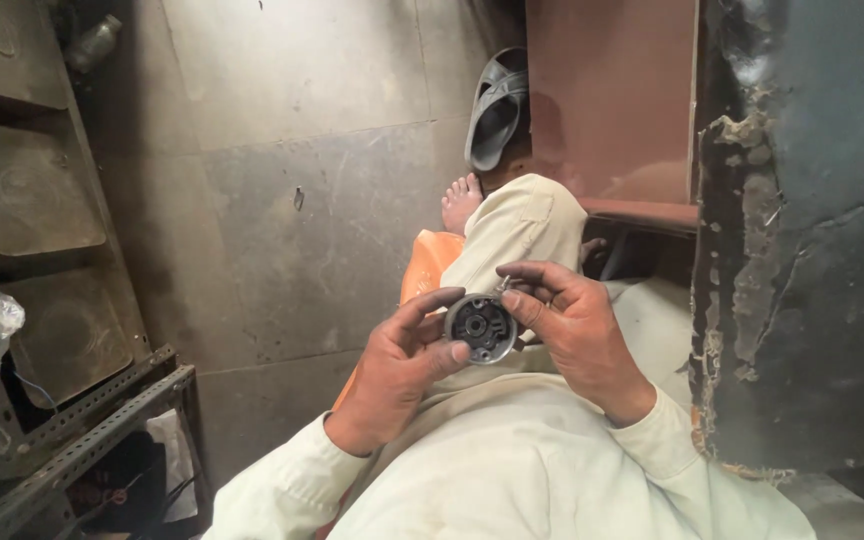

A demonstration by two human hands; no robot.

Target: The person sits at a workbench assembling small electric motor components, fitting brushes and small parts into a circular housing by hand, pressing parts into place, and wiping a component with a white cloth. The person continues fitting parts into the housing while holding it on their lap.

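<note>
— Left hand (397, 365), what's it doing?
— Gripping a round dark metal part (481, 328) by its nine o'clock edge, above the lap.
— And the right hand (572, 325)?
— Pinching that part's three o'clock rim, fingers curled.

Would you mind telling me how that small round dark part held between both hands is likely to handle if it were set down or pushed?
The round dark part looks like rigid metal, so probably stiff and fairly heavy for its size. Its disc shape suggests it could roll if set on edge. The left hand and right hand both pinch its rim, hinting it may be slippery.
</note>
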